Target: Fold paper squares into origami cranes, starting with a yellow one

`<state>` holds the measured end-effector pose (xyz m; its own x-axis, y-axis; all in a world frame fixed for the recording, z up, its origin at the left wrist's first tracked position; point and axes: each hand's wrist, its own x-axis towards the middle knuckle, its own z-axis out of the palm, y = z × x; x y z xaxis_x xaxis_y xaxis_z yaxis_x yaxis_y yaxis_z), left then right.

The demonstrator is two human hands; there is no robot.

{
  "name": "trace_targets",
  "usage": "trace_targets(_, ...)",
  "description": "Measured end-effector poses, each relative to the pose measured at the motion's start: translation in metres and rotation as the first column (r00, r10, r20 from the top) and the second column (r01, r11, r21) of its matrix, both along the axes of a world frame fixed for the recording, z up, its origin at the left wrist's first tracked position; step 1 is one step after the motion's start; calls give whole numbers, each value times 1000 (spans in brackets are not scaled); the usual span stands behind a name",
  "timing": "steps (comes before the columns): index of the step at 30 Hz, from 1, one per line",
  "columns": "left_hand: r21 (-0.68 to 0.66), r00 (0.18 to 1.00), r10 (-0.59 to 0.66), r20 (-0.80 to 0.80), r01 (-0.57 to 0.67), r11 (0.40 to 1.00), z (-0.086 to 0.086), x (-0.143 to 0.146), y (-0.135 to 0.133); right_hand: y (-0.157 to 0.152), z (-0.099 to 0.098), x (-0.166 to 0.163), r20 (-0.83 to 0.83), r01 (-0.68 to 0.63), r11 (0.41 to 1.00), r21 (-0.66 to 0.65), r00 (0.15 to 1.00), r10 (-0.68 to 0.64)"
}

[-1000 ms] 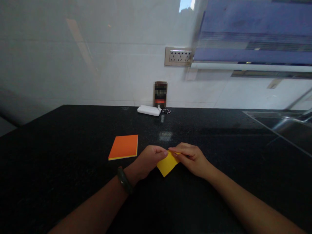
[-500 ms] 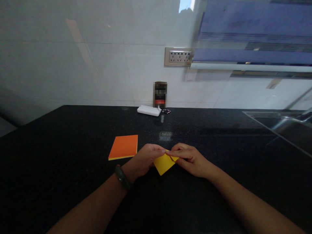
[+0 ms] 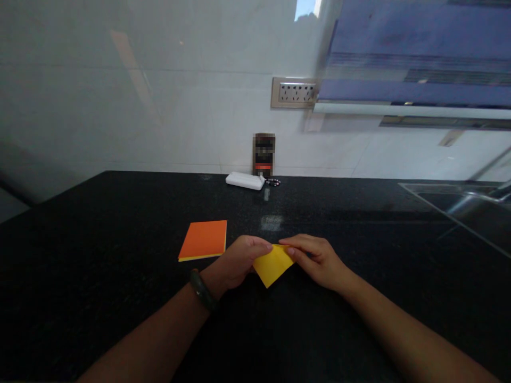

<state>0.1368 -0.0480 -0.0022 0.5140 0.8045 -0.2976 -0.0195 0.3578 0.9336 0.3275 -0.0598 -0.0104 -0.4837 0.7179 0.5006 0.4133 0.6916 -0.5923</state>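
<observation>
Between my hands is a yellow sheet of folded paper [image 3: 272, 267], one corner pointing down toward me. My left hand [image 3: 242, 260] pinches its left side, thumb lying on top and the other fingers mostly hidden beneath. On the opposite side my right hand [image 3: 317, 259] grips the upper right corner, with the thumb on the near face and the index finger along the top edge. A stack of square paper [image 3: 204, 238], orange on top with yellow showing under it, lies on the counter just left of my left hand.
The black countertop [image 3: 120, 229] runs back to a tiled wall. Against it are a white power bank-like block [image 3: 245, 181] with a beaded strap [image 3: 273, 182] and a blurred dark upright packet [image 3: 264, 154]. A sink [image 3: 467, 205] is at right, wall sockets [image 3: 296, 93] above.
My right thumb has moved from beneath the paper onto its near face. The small flap at the right corner no longer shows. My left hand keeps its hold.
</observation>
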Motion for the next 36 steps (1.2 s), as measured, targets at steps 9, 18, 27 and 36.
trace_targets(9, -36, 999, 36, 32, -35, 999, 0, 0, 2, 2, 1, 2, 12, -118, 989, 88, 993, 117)
trace_targets(18, -67, 999, 6, 45, -3, 998, -1, -3, 3, 2, 2, 4, 32, -141, 990, 23, 990, 140)
trace_targets(27, -55, 998, -27, 61, 30, 998, -3, -4, 3, 3, 0, 5, 5, -154, 988, -4, 988, 154)
trace_targets(36, -57, 1000, 6, 25, -4, 998, 0, -4, 4, 3, 9, 7, 127, -207, 978, 3, 970, 205)
